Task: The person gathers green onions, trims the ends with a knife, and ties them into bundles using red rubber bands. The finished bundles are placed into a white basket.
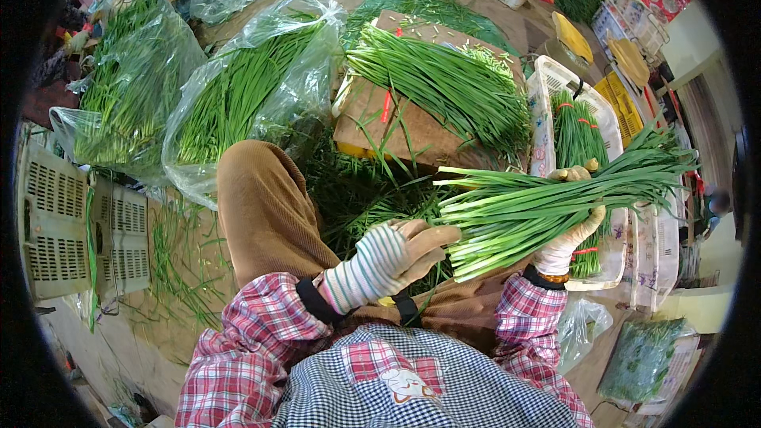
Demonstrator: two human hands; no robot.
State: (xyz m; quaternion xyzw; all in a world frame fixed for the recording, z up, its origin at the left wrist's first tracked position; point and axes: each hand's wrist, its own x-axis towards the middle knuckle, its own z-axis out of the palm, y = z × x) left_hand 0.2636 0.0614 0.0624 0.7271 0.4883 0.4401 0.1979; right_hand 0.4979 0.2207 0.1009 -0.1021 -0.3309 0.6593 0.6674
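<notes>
My right hand (579, 220), in a pale glove, grips a loose bunch of garlic chives (529, 208) from underneath, fingers and thumb curled around its middle. The pale cut ends point left and the leaf tips fan out to the right. My left hand (419, 249), in a striped knit glove with tan fingers, is beside the cut ends with its fingers apart. Its fingertips reach the stem ends; whether they touch is unclear. In front, a thick pile of chives (440, 83) lies on a brown board (410, 131) with red ties (386, 107).
At right, a white plastic crate (615, 131) holds banded chive bundles (576, 134). Clear plastic bags of chives (255, 83) (140, 89) stand left of the board. Upright plastic crates (56, 220) are at far left. Loose trimmings (380, 208) lie between my knees.
</notes>
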